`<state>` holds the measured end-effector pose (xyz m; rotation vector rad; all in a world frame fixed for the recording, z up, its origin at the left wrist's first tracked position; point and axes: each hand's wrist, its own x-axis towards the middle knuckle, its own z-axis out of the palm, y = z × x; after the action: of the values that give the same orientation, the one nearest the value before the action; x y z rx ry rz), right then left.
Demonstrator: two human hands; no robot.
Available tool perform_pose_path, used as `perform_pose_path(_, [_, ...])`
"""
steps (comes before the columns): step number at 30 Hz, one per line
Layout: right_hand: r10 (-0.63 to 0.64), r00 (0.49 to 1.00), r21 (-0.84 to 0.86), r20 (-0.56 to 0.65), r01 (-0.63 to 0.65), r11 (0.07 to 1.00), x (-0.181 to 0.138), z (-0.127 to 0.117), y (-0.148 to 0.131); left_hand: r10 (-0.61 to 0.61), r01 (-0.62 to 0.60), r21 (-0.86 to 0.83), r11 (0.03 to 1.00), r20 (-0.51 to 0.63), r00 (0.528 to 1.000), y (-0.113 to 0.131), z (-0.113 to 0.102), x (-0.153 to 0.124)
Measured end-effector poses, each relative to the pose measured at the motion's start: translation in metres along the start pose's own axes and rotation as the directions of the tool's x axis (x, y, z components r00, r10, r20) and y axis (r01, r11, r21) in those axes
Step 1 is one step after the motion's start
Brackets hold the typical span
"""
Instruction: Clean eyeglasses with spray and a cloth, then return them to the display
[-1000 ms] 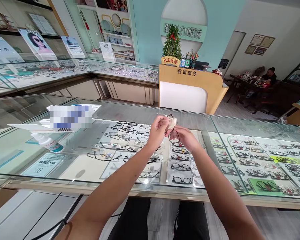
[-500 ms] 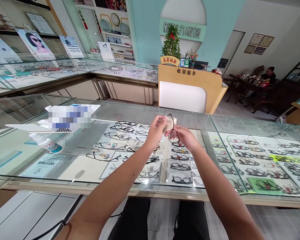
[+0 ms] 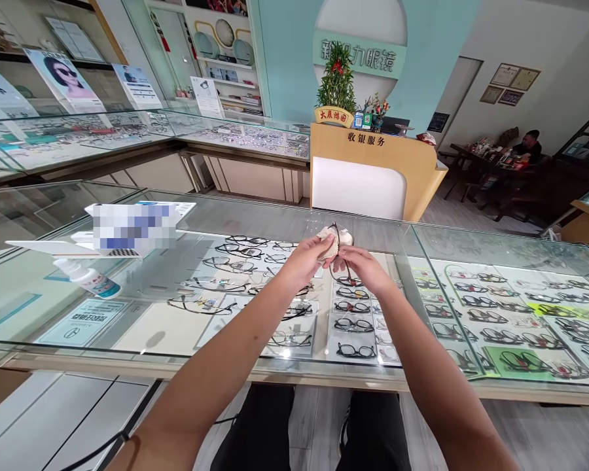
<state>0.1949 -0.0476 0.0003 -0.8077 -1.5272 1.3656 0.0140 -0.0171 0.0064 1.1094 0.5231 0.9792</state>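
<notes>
Both hands meet above the glass display counter, around a pair of dark-rimmed eyeglasses point(image 3: 334, 275). My left hand point(image 3: 310, 260) is closed on a crumpled cream cloth point(image 3: 344, 238), its thumb pressing the cloth against one lens. My right hand point(image 3: 361, 265) pinches the frame near its middle, with the other lens hanging below the fingers. Part of the frame is hidden behind the cloth and fingers. Under the glass, directly below, lie rows of eyeglasses point(image 3: 354, 325).
A white spray bottle point(image 3: 89, 280) lies tilted on the counter point(image 3: 177, 366) at left, beside a white box point(image 3: 127, 226). Beyond stands a wooden cashier desk point(image 3: 373, 154). A person point(image 3: 529, 149) sits at a table at far right.
My left thumb and the cloth have shifted over the lens, and the cloth now bunches more around it. The right hand stays nearly in place on the frame.
</notes>
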Motion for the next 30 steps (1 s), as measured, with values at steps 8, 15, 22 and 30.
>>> perform_pose_path(8, [0.000, 0.999, -0.035, 0.050, 0.001, 0.999, 0.000, 0.007, 0.002, 0.115, -0.114, 0.016, 0.993, -0.157, 0.981, -0.015, 0.002, 0.003])
perform_pose_path(15, [0.017, 0.997, -0.044, 0.078, -0.013, 0.999, -0.001, 0.011, -0.002, 0.164, -0.153, 0.069, 0.986, -0.204, 0.965, -0.018, 0.003, 0.003])
perform_pose_path(22, [0.035, 0.999, 0.078, -0.010, -0.034, 0.996, -0.002, 0.007, -0.005, 0.121, -0.115, 0.042, 0.993, -0.197, 0.973, -0.014, -0.003, 0.006])
perform_pose_path(30, [0.036, 0.997, 0.111, -0.066, -0.028, 0.993, -0.001, 0.002, -0.004, 0.131, -0.129, 0.054, 0.990, -0.035, 0.991, -0.005, 0.005, -0.001])
